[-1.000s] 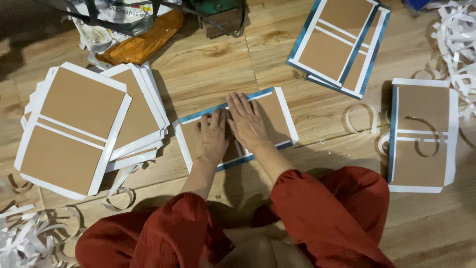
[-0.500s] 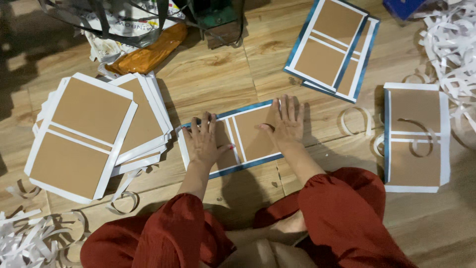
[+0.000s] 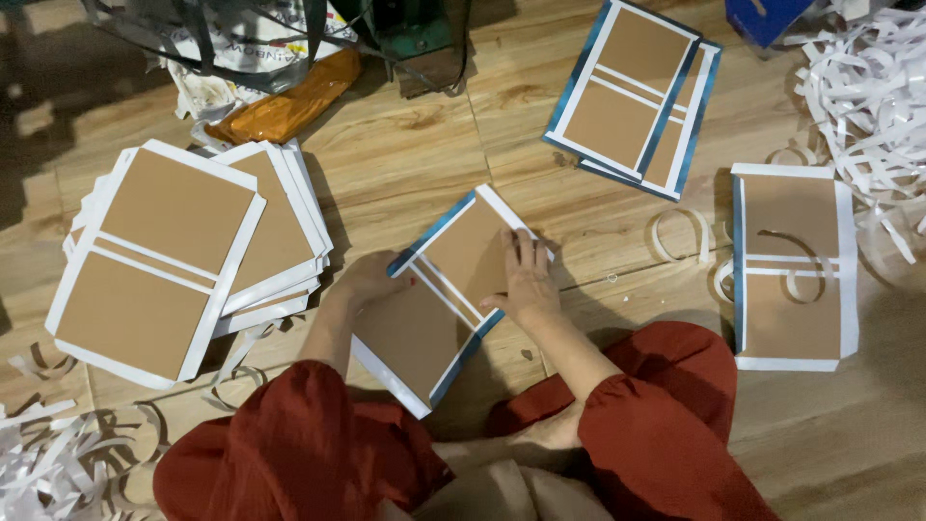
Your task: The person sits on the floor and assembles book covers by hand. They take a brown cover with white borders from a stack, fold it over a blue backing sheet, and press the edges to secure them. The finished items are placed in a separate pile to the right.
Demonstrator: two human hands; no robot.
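So both hands are on a brown cardboard cover [image 3: 446,294] with white and blue edging, lifted at an angle off the wooden floor [image 3: 415,159]. Left hand [image 3: 371,280] grips its left edge, right hand [image 3: 526,280] lies flat, fingers spread. Further left sits a stack of covers [image 3: 183,251].

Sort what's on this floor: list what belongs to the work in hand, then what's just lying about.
In hand:
left hand
right hand
brown board cover

Lying about:
cover stack
blue-edged covers
white-edged cover
paper strips
orange bag
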